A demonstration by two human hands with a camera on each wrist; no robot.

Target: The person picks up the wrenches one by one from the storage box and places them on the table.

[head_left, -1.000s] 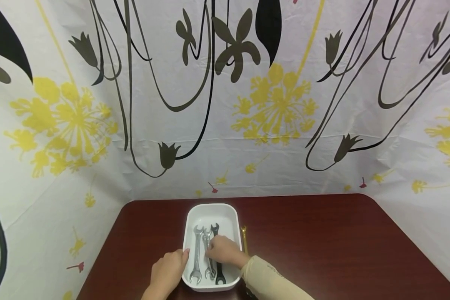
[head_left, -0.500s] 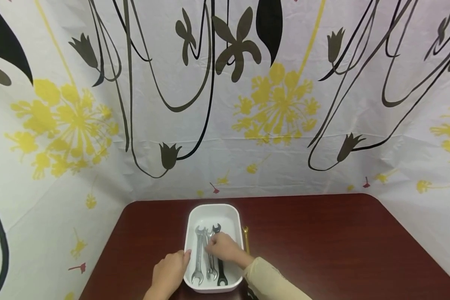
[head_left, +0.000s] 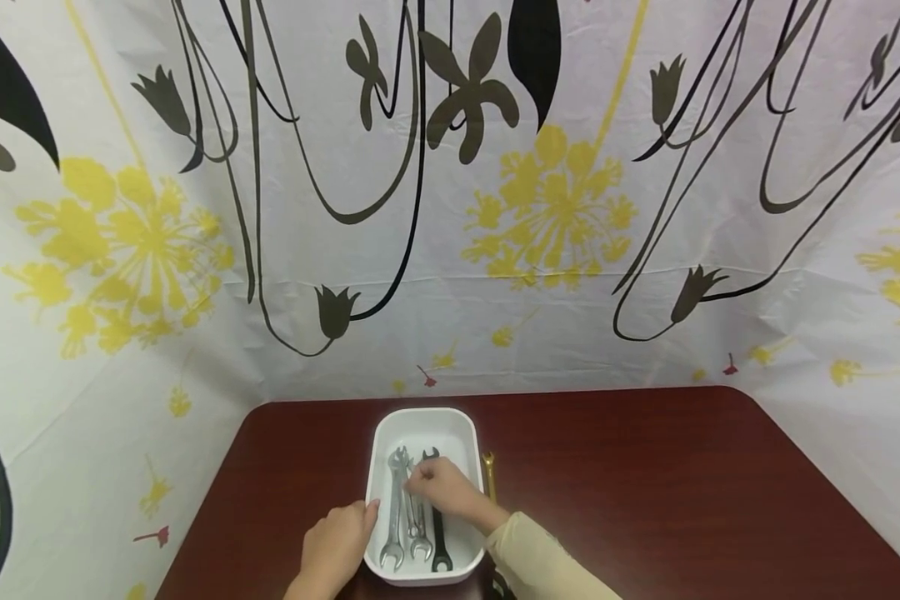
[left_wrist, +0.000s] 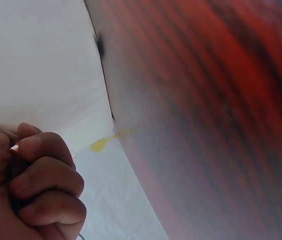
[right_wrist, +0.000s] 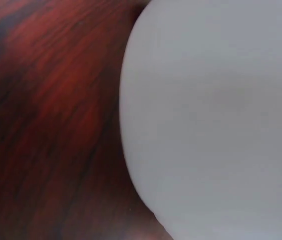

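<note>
A white tray (head_left: 457, 431) holds several open-ended wrenches lying lengthwise. My left hand (head_left: 336, 546) grips its left rim, thumb on the edge; in the left wrist view the fingers (left_wrist: 51, 175) curl beneath that rim. Over the tray's middle, my right hand (head_left: 450, 490) pinches a slim silver wrench (head_left: 411, 521), partly hidden by the fingers. Left of it lies a larger silver wrench (head_left: 393, 521). Another silver wrench (head_left: 422, 546) is close on the right, then a black wrench (head_left: 440, 542) under the hand. The right wrist view shows only tray and table.
A gold wrench (head_left: 490, 471) lies on the dark red table (head_left: 630, 483), just outside the tray's right side. Something dark (head_left: 501, 585) is partly covered by the right sleeve. A patterned white cloth (head_left: 435, 250) hangs behind the table.
My right hand has shifted slightly up and left. The slim wrench's upper end now sits by the head of the left silver wrench. My left hand keeps its hold on the tray.
</note>
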